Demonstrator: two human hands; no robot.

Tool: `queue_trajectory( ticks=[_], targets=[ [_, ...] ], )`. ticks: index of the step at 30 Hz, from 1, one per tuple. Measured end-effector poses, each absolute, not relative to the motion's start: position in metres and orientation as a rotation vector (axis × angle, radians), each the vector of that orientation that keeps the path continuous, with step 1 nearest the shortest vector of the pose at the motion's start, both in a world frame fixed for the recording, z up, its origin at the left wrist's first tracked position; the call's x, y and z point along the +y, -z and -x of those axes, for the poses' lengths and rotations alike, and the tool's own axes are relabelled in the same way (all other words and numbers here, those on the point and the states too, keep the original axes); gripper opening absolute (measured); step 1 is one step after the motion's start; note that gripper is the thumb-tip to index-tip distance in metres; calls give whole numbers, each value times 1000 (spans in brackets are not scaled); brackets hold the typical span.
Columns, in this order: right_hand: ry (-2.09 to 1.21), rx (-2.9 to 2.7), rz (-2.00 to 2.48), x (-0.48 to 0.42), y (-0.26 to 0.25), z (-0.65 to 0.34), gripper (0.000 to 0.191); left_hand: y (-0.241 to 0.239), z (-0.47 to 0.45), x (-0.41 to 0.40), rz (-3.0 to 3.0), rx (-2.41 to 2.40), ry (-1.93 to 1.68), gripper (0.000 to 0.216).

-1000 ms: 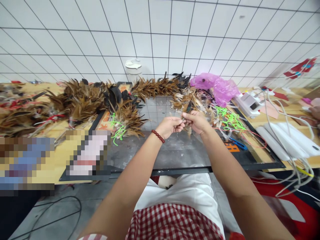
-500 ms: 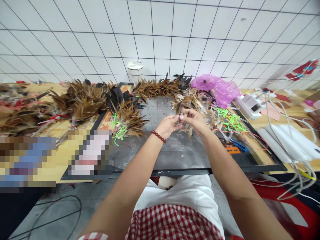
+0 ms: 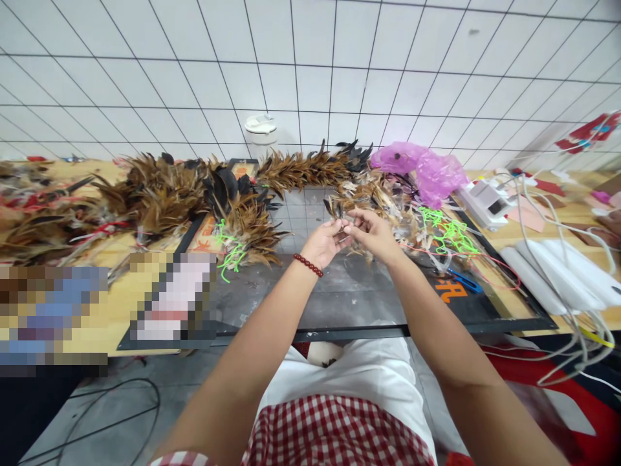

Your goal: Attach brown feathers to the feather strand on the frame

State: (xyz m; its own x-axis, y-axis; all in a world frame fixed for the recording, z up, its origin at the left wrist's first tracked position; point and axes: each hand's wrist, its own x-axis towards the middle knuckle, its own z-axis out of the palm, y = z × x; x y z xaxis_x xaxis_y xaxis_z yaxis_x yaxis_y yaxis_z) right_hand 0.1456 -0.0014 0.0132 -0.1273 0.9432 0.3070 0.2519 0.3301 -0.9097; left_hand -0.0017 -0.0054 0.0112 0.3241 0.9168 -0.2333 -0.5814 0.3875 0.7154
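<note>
Two hands, the left hand [image 3: 326, 241] and the right hand [image 3: 372, 232], meet fingertip to fingertip above the worktop [image 3: 349, 298], both pinched closed on a small feather [image 3: 345, 226] between them, feather piles [image 3: 242, 194] just beyond.

Bright, even indoor light — soft shadows only. Wide-angle lens bends the wall tiles [image 3: 310, 71] at the edges. Pixelated blocks lower left.

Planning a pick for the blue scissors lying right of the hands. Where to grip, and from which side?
Probably grip the blue scissors across their blue handle end, coming straight down from above. They lie flat on the black-framed mat, with green cord and red string tangled close behind, so a side approach risks snagging. The blade end is too small to judge.
</note>
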Motion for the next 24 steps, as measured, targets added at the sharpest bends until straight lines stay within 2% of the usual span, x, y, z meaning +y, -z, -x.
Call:
queue_trajectory(
  ticks=[4, 8, 15, 19, 22, 24],
  targets=[
    [-1527, -1344, 985, -3, -18, -150, 37, -11, 4, -6, -689, 655, -858, 9],
    [-1690, -1228, 964, -5, -20, -154, 38, -11, 3, -9, -736, 589, -711, 10],
    [-1520, -1247, 1090, -1, -17, -152, 39, -11, 3, -10, -790, 634, -692, 16],
    [-1302, -1381, 1073, 0, -15, -150, 40, -13, 1, -9, -650, 685, -865, 8],
    [-825, -1683, 1073, -2, -15, -147, 72, -16, 0, -8, -474, 686, -996, 9],
    [-542, -1874, 1079, -5, -14, -144, 79, -17, 0, -7, -433, 688, -1017, 11]
  ],
)
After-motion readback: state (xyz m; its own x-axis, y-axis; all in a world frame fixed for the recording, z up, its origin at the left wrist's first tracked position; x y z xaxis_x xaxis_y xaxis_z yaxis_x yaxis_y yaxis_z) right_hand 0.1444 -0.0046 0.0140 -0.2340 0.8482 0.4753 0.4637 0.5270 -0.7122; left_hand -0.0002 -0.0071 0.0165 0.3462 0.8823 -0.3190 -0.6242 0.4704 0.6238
